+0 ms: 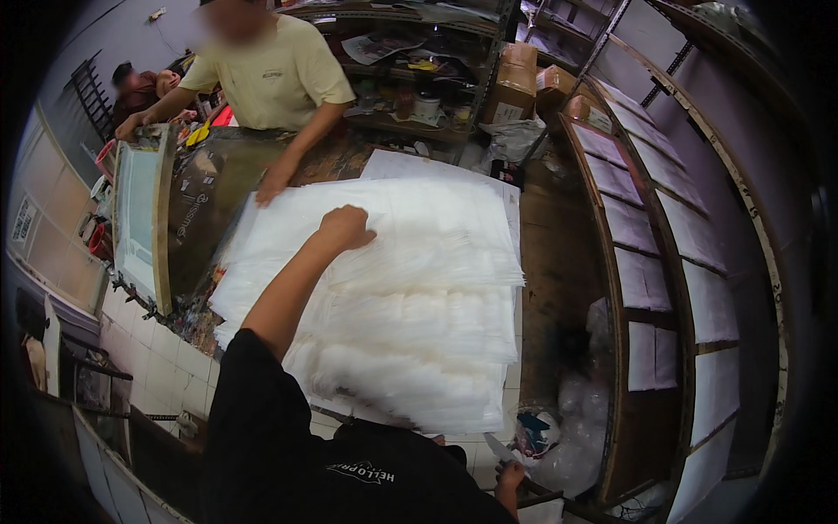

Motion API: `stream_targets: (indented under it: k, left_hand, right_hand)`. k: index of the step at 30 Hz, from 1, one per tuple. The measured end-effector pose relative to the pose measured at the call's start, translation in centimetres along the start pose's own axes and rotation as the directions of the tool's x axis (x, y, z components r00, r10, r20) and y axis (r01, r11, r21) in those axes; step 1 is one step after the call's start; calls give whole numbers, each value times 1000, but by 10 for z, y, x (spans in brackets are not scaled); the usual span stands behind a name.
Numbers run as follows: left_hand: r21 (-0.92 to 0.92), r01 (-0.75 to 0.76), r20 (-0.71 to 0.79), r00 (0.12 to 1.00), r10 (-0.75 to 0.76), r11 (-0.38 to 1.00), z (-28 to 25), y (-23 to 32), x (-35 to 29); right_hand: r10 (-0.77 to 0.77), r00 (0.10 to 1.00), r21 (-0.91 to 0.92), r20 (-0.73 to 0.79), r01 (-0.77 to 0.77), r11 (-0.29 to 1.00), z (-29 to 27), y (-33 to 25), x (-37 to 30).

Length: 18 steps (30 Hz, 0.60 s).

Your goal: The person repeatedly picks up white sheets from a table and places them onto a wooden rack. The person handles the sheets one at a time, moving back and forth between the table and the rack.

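Layered rows of thin, white, translucent sheets (419, 301) cover most of the table before me. Reaching across them from the lower left, my left hand (347, 228) rests on the far part of the pile with its fingers curled under; whatever they grip is hidden. Low at the right, beside my body, my right hand (511, 478) is closed round a knife (499, 448), whose grey blade points up and left. A co-worker's hand (272, 182) touches the pile's far left edge. That person's other hand (131, 127) is on a wooden-framed screen (163, 223).
Right of the table stands a long rack (621, 349) with white sheets laid in rows. Clear plastic bags (572, 437) lie low near my right hand. Cardboard boxes (512, 83) and crowded shelves (410, 83) are at the back. Another person (135, 92) sits far left.
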<state>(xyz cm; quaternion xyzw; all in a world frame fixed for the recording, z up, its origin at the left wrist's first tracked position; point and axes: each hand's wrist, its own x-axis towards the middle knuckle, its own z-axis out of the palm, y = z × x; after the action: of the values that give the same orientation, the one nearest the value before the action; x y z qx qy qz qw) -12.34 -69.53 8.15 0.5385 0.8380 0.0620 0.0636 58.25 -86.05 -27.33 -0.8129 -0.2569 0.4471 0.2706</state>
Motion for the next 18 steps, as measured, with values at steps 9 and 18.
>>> stream_targets:
  k: [9,18]
  left_hand:
    - [-28,33,227,974,-26,999,8,-13,32]
    - [291,-126,345,939,18,948,50,-21,75]
  right_hand:
    - [176,980,41,-95,-173,984,-16,35,-57]
    - [-171,985,9,15,171,985,-5,-11,-56]
